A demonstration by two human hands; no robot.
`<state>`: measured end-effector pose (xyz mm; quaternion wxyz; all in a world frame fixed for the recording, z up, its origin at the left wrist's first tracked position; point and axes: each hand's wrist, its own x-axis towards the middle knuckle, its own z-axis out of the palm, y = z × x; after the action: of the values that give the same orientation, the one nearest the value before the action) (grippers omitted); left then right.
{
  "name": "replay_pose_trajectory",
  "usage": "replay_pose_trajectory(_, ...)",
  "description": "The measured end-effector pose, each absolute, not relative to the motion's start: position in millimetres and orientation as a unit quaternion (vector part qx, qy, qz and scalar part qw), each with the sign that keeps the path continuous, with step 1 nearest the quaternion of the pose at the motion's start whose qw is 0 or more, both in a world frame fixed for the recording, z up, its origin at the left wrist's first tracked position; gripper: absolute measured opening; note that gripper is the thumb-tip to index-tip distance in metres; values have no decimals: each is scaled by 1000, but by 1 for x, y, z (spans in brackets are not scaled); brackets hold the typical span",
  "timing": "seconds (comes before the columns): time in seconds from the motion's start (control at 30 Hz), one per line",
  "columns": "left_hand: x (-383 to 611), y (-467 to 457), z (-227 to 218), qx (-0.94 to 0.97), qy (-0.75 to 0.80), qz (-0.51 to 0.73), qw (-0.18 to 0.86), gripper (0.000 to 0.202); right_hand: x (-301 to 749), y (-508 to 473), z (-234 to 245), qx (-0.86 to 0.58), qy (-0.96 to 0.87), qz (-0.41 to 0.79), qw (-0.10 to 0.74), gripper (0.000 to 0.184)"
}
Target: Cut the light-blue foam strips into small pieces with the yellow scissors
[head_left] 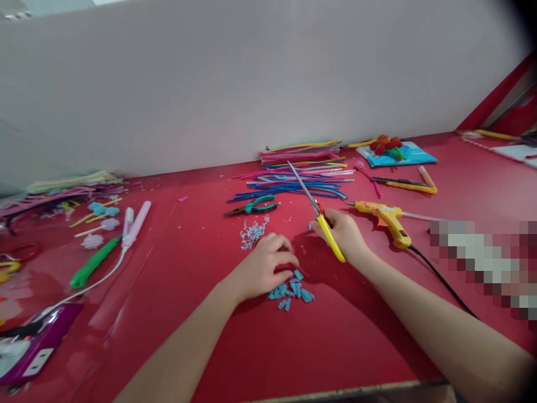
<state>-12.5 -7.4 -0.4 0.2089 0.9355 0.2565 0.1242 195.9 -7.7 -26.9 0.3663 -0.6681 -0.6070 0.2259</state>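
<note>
My right hand point(342, 232) is wrapped round a pair of scissors point(330, 235) with yellow handles, whose blades point up and away to the left. A tiny blue bit shows by that hand's fingertips. My left hand point(268, 263) rests low over the table, fingers bent and apart, holding nothing that I can see. Its thumb and fingertips reach the edge of a small pile of cut light-blue strips point(296, 288). Just beyond the left hand lies a scatter of fine pale-blue clippings point(251, 234).
Teal-handled pliers point(255, 206) lie before bundled pipe cleaners point(293, 184) along the white wall. A yellow glue gun point(386, 218) trails its cord at right. On the left are a pink hair straightener point(136, 224), a green-handled tool point(94, 263) and a purple power strip point(50, 336).
</note>
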Motion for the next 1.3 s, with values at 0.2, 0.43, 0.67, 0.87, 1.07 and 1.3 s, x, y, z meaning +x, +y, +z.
replay_pose_trajectory(0.2,-1,-12,-11,942,244,122,193,16,192,-10,-25,-654,-614,234,374,20)
replay_pose_trajectory(0.43,9,-5,-10,868,349,218,280,11,188,-13,-18,-632,-616,308,356,15)
replay_pose_trajectory(0.67,16,-1,-3,679,401,319,526,10,178,-21,-7,-569,-609,463,301,9)
replay_pose_trajectory(0.87,9,-1,-8,602,447,388,536,9,180,-25,0,-552,-598,504,289,5)
replay_pose_trajectory(1.07,0,4,-10,612,451,379,528,11,178,-27,-7,-554,-679,402,263,17)
replay_pose_trajectory(1.3,9,-11,-5,598,434,326,590,11,168,-32,-4,-553,-563,497,360,16)
